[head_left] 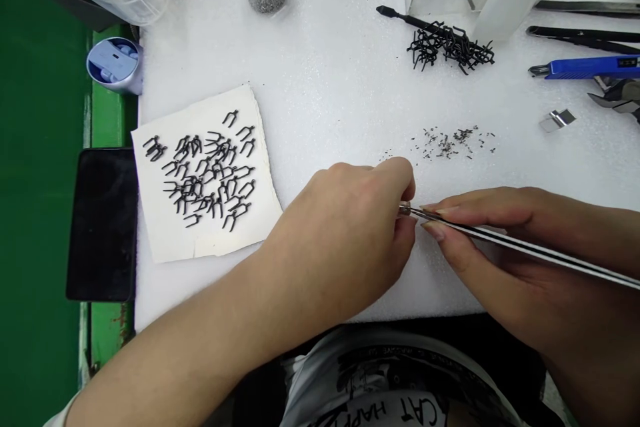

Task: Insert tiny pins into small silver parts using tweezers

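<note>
- Left hand (350, 233): fingers curled, thumb and forefinger pressed together, pinching small silvery piece (404, 208) at fingertips.
- Right hand (505, 233): fingers extended, close together, thumb and forefinger clamped on tweezers (525, 247) near front end.
- Tweezers tip touches silvery piece, between both hands, over white foam mat (325, 80).
- Piece shape too small to tell.
- Tiny dark grains (450, 141): scattered on mat beyond hands.
- Paper sheet (155, 233) with black forked clips (205, 173): left of left hand.

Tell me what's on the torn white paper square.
Small black forked clips lie loose on the torn white paper square, some overlapping. The white foam mat it lies on is covered there, so nothing beneath shows.
</note>
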